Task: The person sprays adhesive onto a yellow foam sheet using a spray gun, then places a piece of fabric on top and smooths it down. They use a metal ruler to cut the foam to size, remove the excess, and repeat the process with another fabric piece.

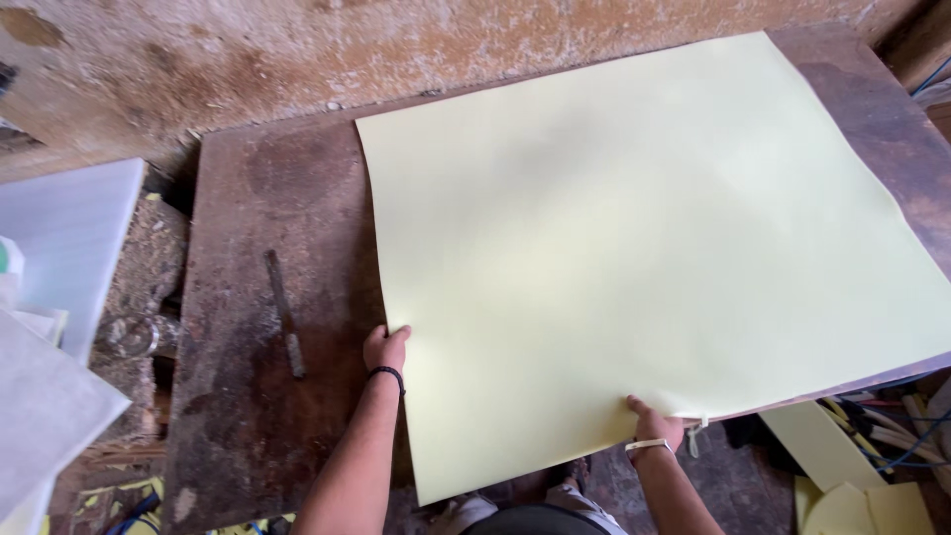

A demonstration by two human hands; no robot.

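A large pale yellow sheet (pixel 634 258) lies flat across the right and middle of the bench (pixel 258 248), reaching from near the far edge to past the near edge, where its near left corner hangs over. Its right side runs out toward the bench's right edge.

The left hand (pixel 384 349) rests at the sheet's left edge, close to the near edge of the bench, fingers curled onto the margin of the sheet; whether this grip pinches the sheet or only presses on it I cannot tell. A dark band sits on that wrist. The right hand (pixel 654 424) is at the sheet's near edge, where the sheet overhangs the bench, with the thumb on top and the fingers hidden below: a closed grip on the sheet. A light strap circles that wrist.

On the bare brown bench to the left of the sheet lies a slim metal tool (pixel 285 315), apart from the left hand and pointing toward the far edge. Beyond the bench's left edge stand white panels (pixel 59 238). Below the near right corner, yellow offcuts (pixel 852 495) and cables (pixel 906 421) lie on the floor.
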